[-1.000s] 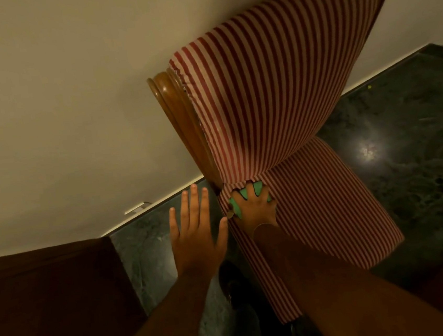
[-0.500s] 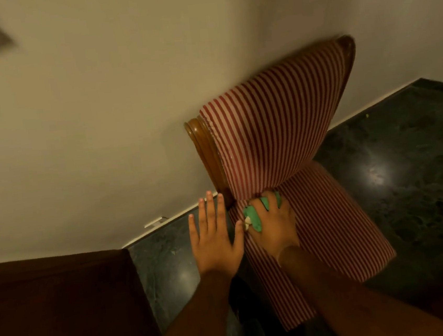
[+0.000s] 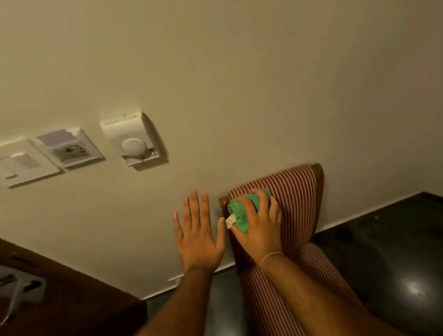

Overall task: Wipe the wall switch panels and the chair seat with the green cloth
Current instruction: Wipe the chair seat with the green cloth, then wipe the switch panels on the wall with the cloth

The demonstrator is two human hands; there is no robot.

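Right hand (image 3: 259, 226) grip bunches green cloth (image 3: 240, 213), axis unclear.

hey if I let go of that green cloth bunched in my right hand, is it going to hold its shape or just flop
Probably flop. The green cloth is crumpled into a soft wad under the right hand, bulging between the fingers, which suggests limp fabric. It looks light, since one hand holds it loosely. A pale tag or corner sticks out near the thumb, so it may unfold once released.
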